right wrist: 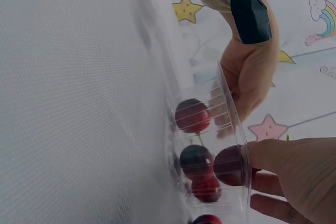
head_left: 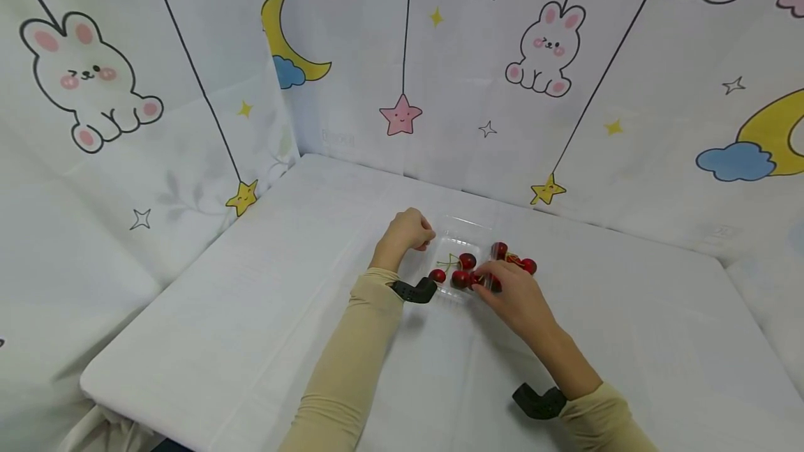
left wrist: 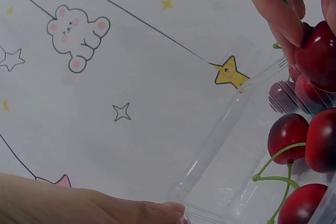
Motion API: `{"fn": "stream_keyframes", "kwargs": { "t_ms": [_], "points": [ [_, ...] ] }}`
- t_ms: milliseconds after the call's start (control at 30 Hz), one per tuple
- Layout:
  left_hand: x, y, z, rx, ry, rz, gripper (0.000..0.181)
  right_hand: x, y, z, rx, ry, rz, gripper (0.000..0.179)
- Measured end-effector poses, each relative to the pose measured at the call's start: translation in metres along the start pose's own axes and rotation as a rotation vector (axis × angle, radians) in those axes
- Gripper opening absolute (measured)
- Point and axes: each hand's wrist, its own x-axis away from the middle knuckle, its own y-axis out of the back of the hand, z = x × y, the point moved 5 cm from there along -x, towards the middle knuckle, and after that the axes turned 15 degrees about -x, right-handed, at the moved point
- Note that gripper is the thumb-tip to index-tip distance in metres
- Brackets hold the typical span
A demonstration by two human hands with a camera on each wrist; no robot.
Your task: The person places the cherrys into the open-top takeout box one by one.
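Observation:
A clear plastic box (head_left: 461, 229) stands on the table, with several dark red cherries (head_left: 467, 261) inside, some on green stems. My left hand (head_left: 407, 230) holds the box by its left rim; the left wrist view shows the thumb (left wrist: 170, 209) on that edge. At the box's right side, my right hand (head_left: 521, 298) pinches a cherry (left wrist: 319, 59) between thumb and fingers. Seen from the right wrist, this held cherry (right wrist: 231, 166) is level with the upper part of the box, above the others.
More cherries (head_left: 529, 266) lie to the right of the box, partly behind my right hand. A white cloth covers the table (head_left: 301, 243). Behind it hangs a white curtain (head_left: 352, 19) printed with bears, stars and moons.

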Motion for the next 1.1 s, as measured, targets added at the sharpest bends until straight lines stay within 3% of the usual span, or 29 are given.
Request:
{"fn": "stream_keyframes", "kwargs": {
  "t_ms": [1100],
  "points": [
    [-0.0019, 0.0005, -0.0001, -0.029, -0.01, 0.009, 0.02, -0.0001, -0.0013, -0.0023, 0.0, -0.03, 0.027, 0.035]
  ]
}}
